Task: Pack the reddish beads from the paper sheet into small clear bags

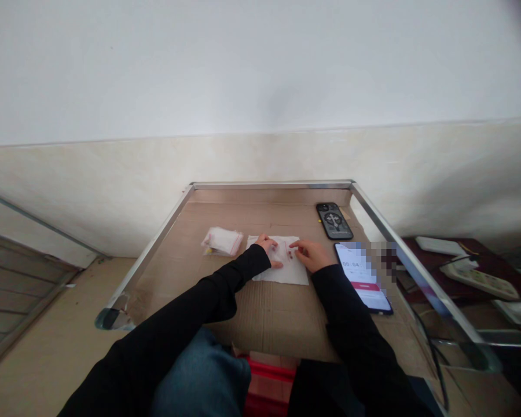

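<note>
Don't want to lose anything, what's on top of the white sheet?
Small dark bits show on the white sheet near the right hand; whatever it and the left hand cover is hidden.

Left hand [269,250]: palm down, thumb and fingers parted, fingertips directed toward right hand [311,255]. Right hand: near left hand, not touching; index finger extended toward left hand, other fingers partly hidden. Left forearm [219,289], right forearm [345,310]: black-sleeved to wrists, converging toward hands.
</note>
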{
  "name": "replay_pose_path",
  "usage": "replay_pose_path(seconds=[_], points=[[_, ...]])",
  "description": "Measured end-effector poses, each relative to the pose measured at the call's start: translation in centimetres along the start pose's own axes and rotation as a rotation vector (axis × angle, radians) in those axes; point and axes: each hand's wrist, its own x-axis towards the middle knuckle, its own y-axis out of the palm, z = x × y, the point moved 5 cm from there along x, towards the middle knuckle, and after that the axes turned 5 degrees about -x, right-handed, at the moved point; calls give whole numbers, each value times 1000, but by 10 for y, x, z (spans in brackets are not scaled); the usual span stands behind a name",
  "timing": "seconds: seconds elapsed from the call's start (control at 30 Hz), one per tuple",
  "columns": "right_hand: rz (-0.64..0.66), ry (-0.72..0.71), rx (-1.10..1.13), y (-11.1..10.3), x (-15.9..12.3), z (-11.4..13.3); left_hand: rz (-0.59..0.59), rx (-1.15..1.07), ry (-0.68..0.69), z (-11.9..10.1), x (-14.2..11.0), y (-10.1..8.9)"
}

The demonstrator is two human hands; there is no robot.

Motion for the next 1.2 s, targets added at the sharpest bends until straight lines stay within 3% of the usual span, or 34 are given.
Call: replay_pose_path(seconds=[0.67,1.0,1.2], points=[[49,-37,-20,4,1,6,-38,-59,-8,2,0,0],[-98,-40,99,0,4,8,-66,-48,-2,5,1,2],[-116,-41,147,0,5,9,-57,-111,-35,8,2,5]])
